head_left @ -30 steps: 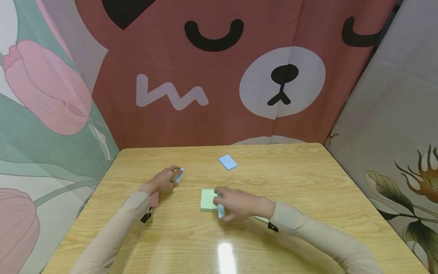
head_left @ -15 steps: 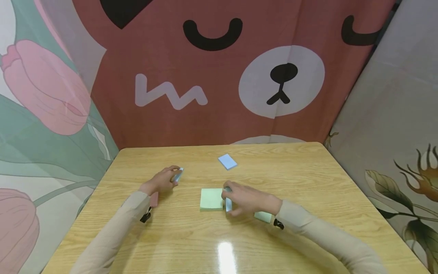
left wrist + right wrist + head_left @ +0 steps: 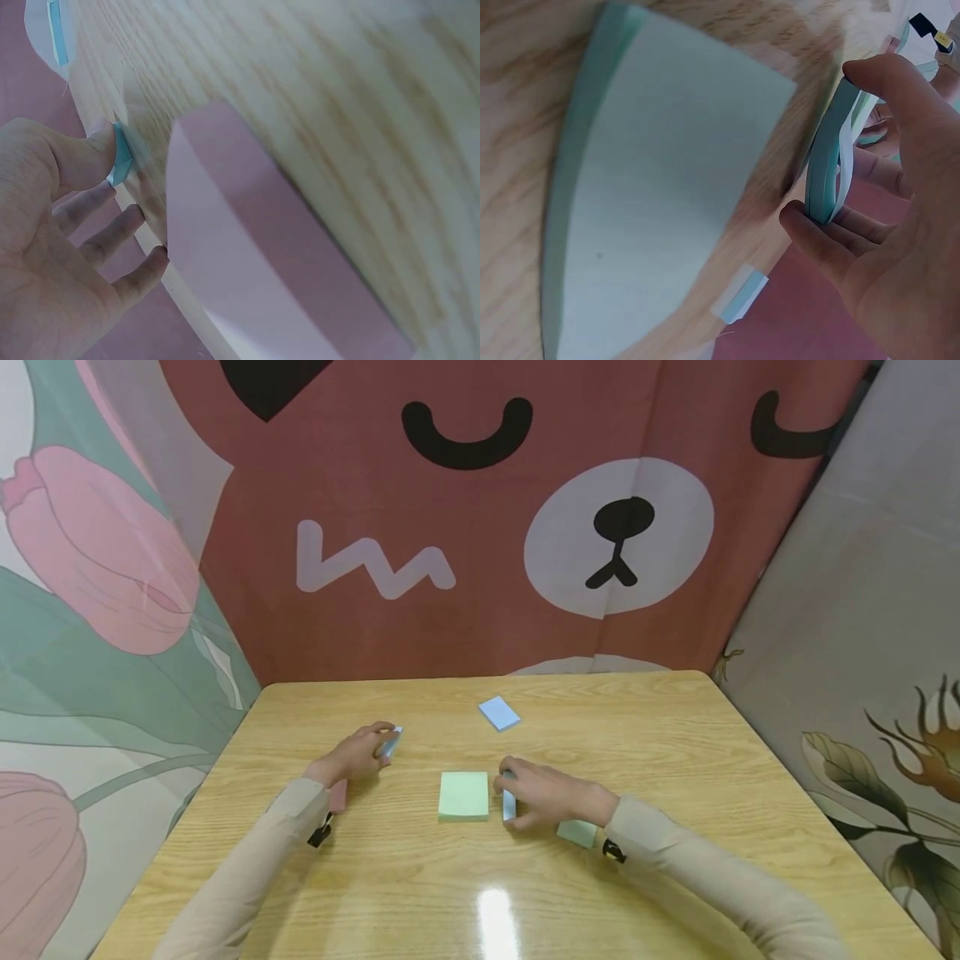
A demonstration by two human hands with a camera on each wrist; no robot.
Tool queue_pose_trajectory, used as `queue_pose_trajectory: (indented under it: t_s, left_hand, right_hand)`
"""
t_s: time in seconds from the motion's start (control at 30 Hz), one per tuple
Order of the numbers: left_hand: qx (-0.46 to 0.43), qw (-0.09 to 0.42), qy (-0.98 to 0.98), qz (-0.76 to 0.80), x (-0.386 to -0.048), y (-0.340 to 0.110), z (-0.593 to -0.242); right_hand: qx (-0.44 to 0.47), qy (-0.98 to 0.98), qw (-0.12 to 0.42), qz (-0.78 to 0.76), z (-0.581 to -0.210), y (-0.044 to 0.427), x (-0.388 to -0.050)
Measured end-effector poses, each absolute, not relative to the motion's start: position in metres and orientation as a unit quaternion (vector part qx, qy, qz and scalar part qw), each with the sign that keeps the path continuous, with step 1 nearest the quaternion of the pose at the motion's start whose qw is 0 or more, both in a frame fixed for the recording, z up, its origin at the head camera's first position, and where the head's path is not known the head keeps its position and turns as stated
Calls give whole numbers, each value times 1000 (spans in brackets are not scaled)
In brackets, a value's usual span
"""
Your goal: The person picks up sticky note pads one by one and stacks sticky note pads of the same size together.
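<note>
One blue pad (image 3: 509, 808), mid-frame, is pinched between thumb and fingers of the right hand (image 3: 546, 793); another blue pad (image 3: 391, 746), left of centre, by the left hand (image 3: 360, 754). The first has shifted right, clear of the green pad (image 3: 462, 796), apparently being positioned beside it. Left-wrist view: the pink pad (image 3: 247, 225), partly hidden in the head view, shows broadly.

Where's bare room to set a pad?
Free: table between the far blue pad and right sleeve; front middle, between it and the left sleeve. Crowded: around the right hand, its held blue pad and the central green pad; around the left hand and pink pad.
</note>
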State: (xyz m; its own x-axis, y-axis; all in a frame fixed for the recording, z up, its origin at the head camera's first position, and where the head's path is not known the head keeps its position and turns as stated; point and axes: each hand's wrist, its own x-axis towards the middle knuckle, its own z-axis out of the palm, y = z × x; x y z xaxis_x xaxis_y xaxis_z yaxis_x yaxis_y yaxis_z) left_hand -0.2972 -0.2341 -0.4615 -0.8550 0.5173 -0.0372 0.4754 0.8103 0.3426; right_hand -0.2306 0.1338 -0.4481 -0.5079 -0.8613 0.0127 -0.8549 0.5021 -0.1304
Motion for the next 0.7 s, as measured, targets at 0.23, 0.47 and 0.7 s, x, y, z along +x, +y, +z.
queue_pose_trajectory:
  t_s: [0.23,0.47,0.7]
  left_hand:
    - [264,54,949,165,-297,-234,-464]
    - [265,51,949,161,-299,-236,-464]
    - [263,57,950,162,-299,-236,-464]
  right_hand:
    - [-474,876,54,-67,-455,134,-237]
    - [-481,872,54,-69,-455,135,-239]
    - [-465,881,60,-58,-455,139,-237]
